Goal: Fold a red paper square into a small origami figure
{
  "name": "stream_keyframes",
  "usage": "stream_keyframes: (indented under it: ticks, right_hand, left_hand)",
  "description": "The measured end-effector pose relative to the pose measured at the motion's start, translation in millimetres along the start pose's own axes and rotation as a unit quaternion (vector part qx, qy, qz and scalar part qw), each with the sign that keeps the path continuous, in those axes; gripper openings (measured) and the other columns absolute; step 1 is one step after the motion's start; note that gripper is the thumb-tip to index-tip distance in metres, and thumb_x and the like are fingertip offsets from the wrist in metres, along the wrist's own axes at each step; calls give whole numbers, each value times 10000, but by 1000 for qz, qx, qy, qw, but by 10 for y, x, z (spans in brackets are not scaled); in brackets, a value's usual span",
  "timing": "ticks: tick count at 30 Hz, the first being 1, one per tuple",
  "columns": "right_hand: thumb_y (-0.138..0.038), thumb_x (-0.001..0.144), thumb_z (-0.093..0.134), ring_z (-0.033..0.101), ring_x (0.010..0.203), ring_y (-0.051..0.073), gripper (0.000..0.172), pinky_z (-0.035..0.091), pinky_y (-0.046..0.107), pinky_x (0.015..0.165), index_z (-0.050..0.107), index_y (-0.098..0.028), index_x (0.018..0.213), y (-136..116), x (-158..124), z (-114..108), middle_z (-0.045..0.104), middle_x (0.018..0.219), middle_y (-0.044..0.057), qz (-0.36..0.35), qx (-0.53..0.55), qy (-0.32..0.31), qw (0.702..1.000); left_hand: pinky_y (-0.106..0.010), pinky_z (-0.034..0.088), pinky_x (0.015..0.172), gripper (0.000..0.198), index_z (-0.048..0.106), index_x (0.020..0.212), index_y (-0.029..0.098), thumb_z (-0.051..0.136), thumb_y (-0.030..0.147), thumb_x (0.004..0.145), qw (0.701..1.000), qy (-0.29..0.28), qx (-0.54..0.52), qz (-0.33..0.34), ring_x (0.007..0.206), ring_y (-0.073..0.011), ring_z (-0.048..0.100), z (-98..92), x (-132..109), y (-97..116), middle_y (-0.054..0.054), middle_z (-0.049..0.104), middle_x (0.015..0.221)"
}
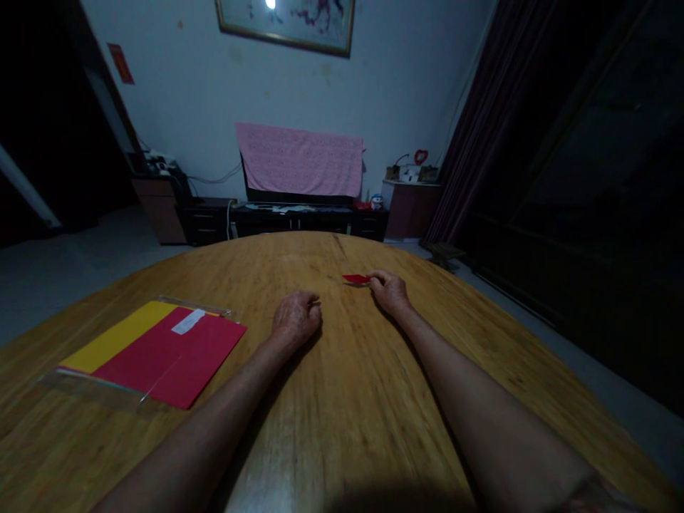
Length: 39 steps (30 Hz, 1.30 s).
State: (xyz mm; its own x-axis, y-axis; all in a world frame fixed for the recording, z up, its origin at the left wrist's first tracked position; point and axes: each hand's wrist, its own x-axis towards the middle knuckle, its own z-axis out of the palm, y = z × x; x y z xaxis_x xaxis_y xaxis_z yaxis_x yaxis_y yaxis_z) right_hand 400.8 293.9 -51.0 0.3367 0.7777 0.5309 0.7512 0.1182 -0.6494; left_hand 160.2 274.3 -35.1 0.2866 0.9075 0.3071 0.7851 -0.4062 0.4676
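Note:
In the head view, my right hand point(390, 291) pinches the right end of a small folded piece of red paper point(355, 279) between thumb and fingers. The paper is pointed at its left end and is held just over the wooden table point(342, 399). My left hand point(297, 315) rests on the tabletop, left of the paper and nearer to me. Its fingers are loosely bent, with a gap between thumb and forefinger, and I see nothing in it. Further left lies a clear plastic packet of coloured paper point(176, 356), with red and yellow sheets showing and a white label.
The table's far edge curves round in front of a low dark TV cabinet point(267, 222). On that stands a screen draped with a pink cloth point(302, 160). A dark curtain point(481, 107) hangs at the right, and a framed picture point(288, 25) is on the wall.

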Motion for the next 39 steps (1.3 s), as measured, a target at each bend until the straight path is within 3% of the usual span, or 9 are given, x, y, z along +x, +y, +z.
stream_keyframes:
  ticks: [6,15,28,39]
  right_hand:
    - [-183,741,501,691,771,194,267,521,299,786,750,-200,837,108,77,5,747,759,19,21,-12,-4,1000]
    - [-162,778,512,682,897,195,255,494,318,880,750,-217,850,55,37,-5,752,909,28,-5,-42,-1,999]
    - [-132,800,517,666,927,184,271,488,286,869,761,-216,880,264,487,85,737,954,51,29,-114,20,993]
    - [-124,775,514,675,903,198,296,501,299,843,771,-234,870,384,706,190,743,927,58,68,-145,26,987]
  left_hand:
    - [-341,471,932,272,712,1018,177,528,179,818,1000,4,19,18,1044,-238,614,64,-17,-37,-92,694,1070]
    - [-338,463,970,259,715,974,151,503,164,827,997,1,26,70,1067,-230,617,42,-122,-54,-101,679,1138]
    - [-341,467,972,266,707,967,170,466,191,857,994,22,36,104,1074,-227,615,75,-176,-85,-93,673,1143]
    - [-343,472,957,244,701,954,187,480,184,849,993,34,40,109,1055,-230,614,93,-175,-89,-83,672,1124]
